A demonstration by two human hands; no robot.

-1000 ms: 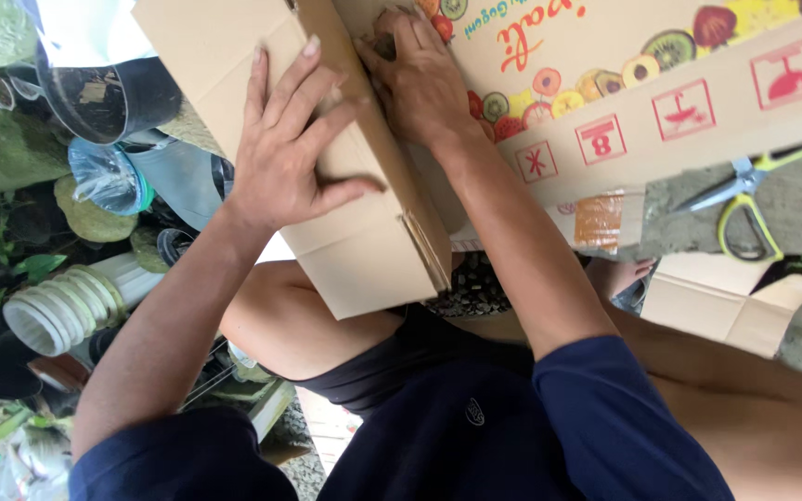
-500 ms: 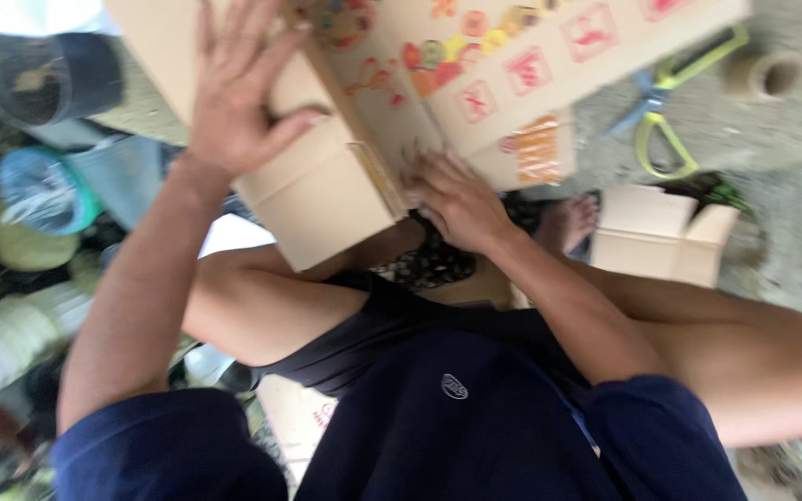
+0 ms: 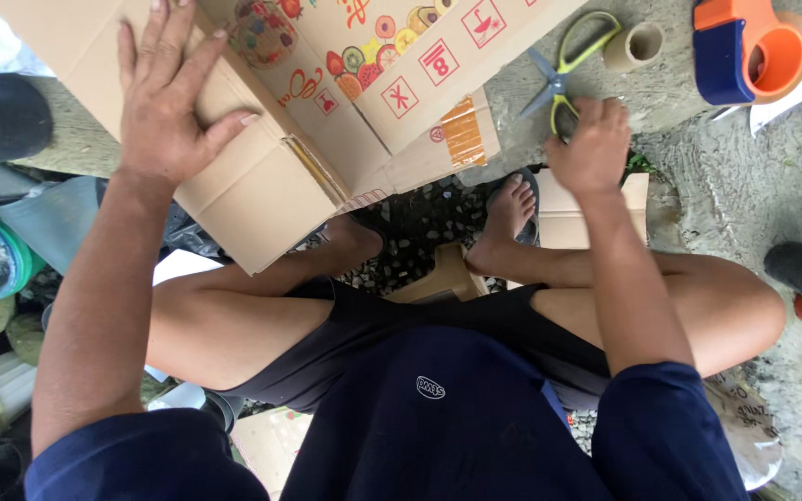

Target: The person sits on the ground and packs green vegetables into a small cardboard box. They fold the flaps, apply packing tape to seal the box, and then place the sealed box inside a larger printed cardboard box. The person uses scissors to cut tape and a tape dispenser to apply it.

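- Grey rough concrete ground lies under everything; dark gravel shows between the person's knees.
- Brown corrugated cardboard box, printed with coloured fruit pictures, sits at eleven o'clock; the left hand presses flat on it, fingers spread wide.
- At one o'clock the right hand curls its fingers over the yellow-green handled scissors.
- Orange-and-blue plastic tape dispenser rests near two o'clock, beside a small cardboard tape core.
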